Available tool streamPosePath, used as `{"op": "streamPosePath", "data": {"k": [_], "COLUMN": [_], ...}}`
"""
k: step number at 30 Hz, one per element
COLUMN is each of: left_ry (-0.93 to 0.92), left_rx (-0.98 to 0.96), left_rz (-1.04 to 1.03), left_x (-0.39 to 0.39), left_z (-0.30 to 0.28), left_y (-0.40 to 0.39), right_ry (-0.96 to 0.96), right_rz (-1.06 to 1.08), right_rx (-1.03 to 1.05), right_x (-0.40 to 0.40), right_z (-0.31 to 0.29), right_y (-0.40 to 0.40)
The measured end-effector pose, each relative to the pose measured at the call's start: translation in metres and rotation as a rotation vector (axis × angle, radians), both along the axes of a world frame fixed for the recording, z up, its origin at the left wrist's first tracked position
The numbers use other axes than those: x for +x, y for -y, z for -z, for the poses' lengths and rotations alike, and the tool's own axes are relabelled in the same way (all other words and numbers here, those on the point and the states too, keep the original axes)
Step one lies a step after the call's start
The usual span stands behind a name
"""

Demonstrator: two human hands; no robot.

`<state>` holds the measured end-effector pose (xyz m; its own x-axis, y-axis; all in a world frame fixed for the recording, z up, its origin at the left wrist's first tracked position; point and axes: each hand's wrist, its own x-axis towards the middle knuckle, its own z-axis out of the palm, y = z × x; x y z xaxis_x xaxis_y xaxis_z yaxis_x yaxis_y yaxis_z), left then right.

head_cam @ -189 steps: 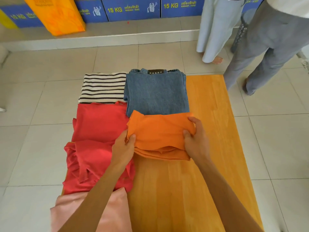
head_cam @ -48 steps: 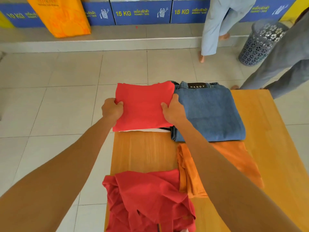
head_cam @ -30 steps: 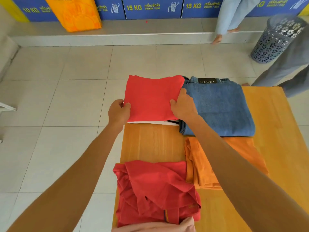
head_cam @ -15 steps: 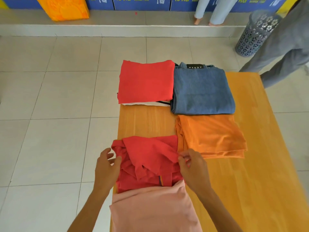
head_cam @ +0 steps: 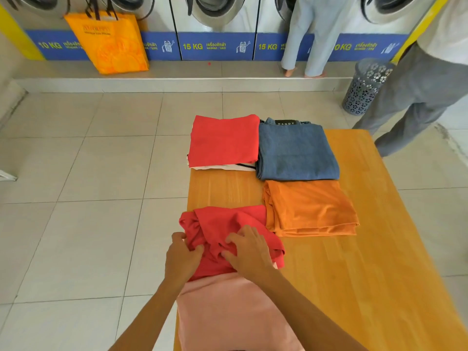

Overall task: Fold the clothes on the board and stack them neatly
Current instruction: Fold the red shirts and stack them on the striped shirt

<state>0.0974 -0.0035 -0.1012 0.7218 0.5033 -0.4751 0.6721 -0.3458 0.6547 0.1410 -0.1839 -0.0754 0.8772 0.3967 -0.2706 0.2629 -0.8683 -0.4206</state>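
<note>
A crumpled red garment (head_cam: 228, 221) lies at the near left of the wooden board (head_cam: 354, 274). My left hand (head_cam: 182, 257) grips its left edge and my right hand (head_cam: 249, 252) pinches its bunched middle. A pink garment (head_cam: 228, 312) lies flat just below it, under my forearms. At the far end a folded red garment (head_cam: 224, 140) rests on a striped one, whose edge (head_cam: 228, 167) shows beneath. Folded blue jeans (head_cam: 296, 150) lie to its right, and a folded orange garment (head_cam: 309, 209) sits in front of the jeans.
A tiled floor surrounds the board. Washing machines line the far wall, with an orange bag (head_cam: 109, 41) on the step. A grey perforated basket (head_cam: 367, 84) stands at the far right. One person (head_cam: 309, 34) stands at a machine, another (head_cam: 417, 84) beside the board's far right corner.
Both hands left the folded red garment on the striped one, came back to the crumpled red garment, and now close on it.
</note>
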Motion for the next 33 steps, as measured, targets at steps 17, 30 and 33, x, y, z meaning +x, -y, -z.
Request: {"op": "streamPosePath", "data": {"k": [17, 30, 33], "left_ry": [0.021, 0.016, -0.002], "left_rx": [-0.358, -0.198, -0.059], "left_rz": [-0.038, 0.009, 0.192], "left_x": [-0.006, -0.005, 0.005], "left_z": [-0.032, -0.029, -0.030], "left_y": [0.009, 0.008, 0.022], "right_ry": [-0.148, 0.033, 0.052], "right_rz": [0.140, 0.358, 0.377], "right_rx": [0.297, -0.103, -0.086], "right_x": [-0.013, -0.011, -0.003], "right_z": [-0.023, 0.001, 0.004], "right_y": [-0.045, 0.024, 0.028]}}
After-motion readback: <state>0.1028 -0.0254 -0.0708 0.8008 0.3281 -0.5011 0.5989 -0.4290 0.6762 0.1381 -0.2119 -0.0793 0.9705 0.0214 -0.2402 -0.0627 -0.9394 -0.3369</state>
